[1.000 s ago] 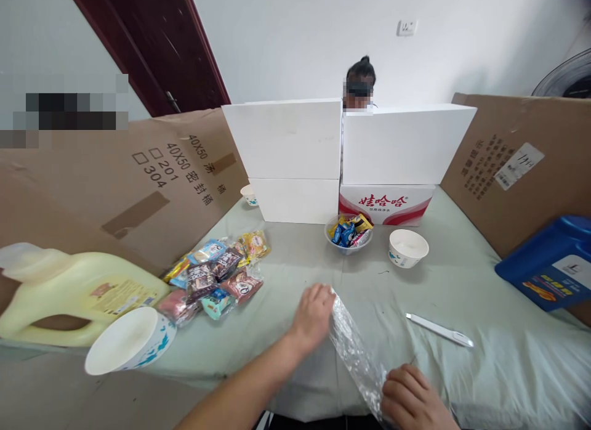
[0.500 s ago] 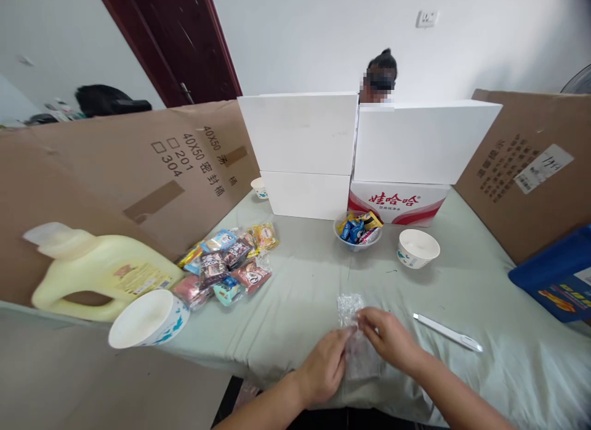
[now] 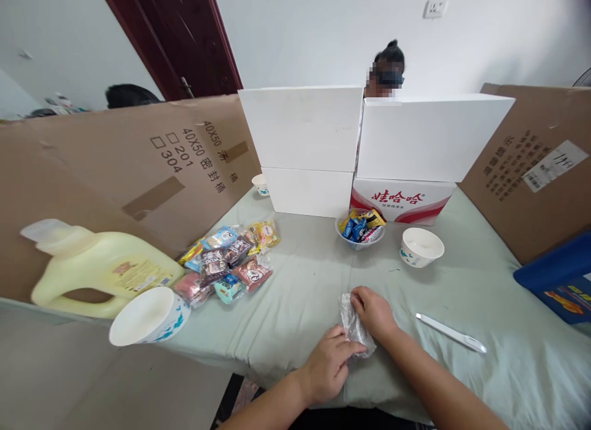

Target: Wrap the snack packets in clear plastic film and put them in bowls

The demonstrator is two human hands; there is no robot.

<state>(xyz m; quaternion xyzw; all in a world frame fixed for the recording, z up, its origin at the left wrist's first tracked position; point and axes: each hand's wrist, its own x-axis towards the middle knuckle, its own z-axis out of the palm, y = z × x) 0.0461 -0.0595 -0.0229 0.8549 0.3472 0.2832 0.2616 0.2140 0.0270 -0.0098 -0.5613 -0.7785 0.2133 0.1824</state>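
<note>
1. Head view: both hands meet low in the middle of the tabletop [image 3: 300, 276], which is draped in a pale green cloth, over a small clear plastic bag [image 3: 353, 324].
2. Left hand [image 3: 329, 363] has its grip closed on the near end of the bag, pinching the film between thumb and fingertips.
3. Right hand [image 3: 373, 312] presses on the bag's far end with curled fingers, gripping the crinkled plastic against the cloth.
4. Judging by its wrinkles and shine, the bag is very light, limp and slippery; it looks empty or nearly so, and would crumple rather than hold a shape. An edge or corner pinch looks like the surest hold, since a flat palm would likely slide on it.
5. A white pen-like stick [image 3: 451, 333] lies on the cloth near the right forearm.
6. A heap of snack packets [image 3: 226, 263] sits well to the left, with a white paper bowl [image 3: 148, 316] and a yellow jug [image 3: 99, 273] beyond it.
7. Farther back stand a bowl of wrapped sweets [image 3: 361, 228] and an empty paper bowl [image 3: 421, 247], in front of stacked white boxes [image 3: 305, 131].
8. Another person's head shows behind the boxes.
</note>
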